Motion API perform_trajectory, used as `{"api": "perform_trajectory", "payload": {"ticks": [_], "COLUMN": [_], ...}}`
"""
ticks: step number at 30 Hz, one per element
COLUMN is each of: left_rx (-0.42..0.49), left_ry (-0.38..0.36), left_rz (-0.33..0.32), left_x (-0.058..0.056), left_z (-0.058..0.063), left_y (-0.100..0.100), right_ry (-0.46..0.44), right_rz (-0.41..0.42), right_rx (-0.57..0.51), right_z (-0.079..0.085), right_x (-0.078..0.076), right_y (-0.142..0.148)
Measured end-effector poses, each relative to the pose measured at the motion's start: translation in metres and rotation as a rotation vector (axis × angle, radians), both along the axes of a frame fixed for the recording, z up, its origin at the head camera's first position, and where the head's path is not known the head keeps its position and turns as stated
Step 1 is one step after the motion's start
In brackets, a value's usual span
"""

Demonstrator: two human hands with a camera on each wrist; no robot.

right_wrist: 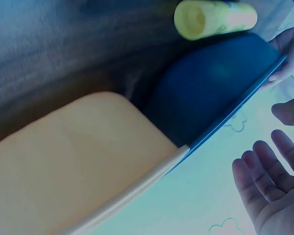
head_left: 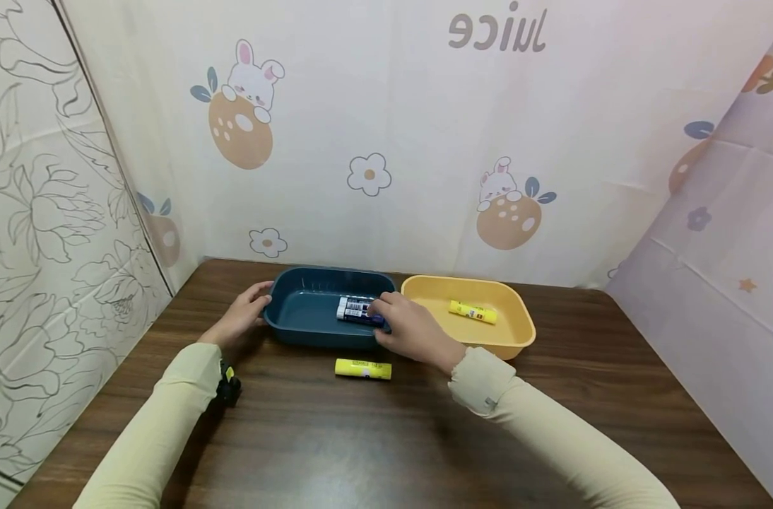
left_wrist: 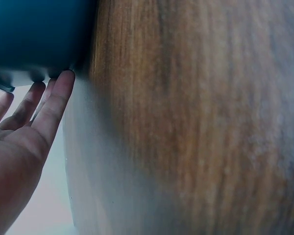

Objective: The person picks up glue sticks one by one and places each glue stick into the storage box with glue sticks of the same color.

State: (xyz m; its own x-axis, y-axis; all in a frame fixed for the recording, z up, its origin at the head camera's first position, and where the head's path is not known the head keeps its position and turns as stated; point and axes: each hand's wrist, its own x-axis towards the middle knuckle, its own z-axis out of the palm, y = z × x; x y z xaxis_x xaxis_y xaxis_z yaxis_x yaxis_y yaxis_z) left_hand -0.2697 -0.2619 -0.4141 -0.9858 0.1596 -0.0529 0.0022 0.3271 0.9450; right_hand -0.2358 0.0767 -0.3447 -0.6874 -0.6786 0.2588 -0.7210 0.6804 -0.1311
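Observation:
In the head view my left hand [head_left: 239, 316] touches the left end of a dark blue tray [head_left: 316, 338]. The left wrist view shows its straight fingers [left_wrist: 53, 107] against the tray's outer wall. My right hand [head_left: 414, 329] is over the tray's right end, partly covering dark blue glue sticks [head_left: 355, 314] with white ends that lie side by side inside. In the right wrist view its thumb and fingers are apart, with nothing between them. A yellow glue stick [head_left: 363, 369] lies on the table in front of the blue tray.
A yellow tray [head_left: 520, 329] stands close against the blue tray's right side, with another yellow glue stick [head_left: 472, 312] inside. Behind the brown wooden table [head_left: 335, 445] hangs a printed curtain [head_left: 323, 106]. A black wrist device [head_left: 229, 385] is at my left cuff.

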Motion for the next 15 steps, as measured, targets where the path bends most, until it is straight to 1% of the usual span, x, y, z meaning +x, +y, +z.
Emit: {"api": "perform_trajectory", "payload": {"ticks": [7, 15], "left_rx": [-0.003, -0.002], "left_ry": [-0.004, -0.008], "left_rz": [0.005, -0.005], "left_x": [0.0, 0.002], "left_z": [0.001, 0.001], "left_y": [-0.001, 0.0], "right_ry": [-0.011, -0.069], "right_rz": [0.05, 0.071], "right_rx": [-0.013, -0.002], "right_z": [-0.006, -0.017], "right_x": [0.017, 0.027], "right_y": [0.003, 0.001]}}
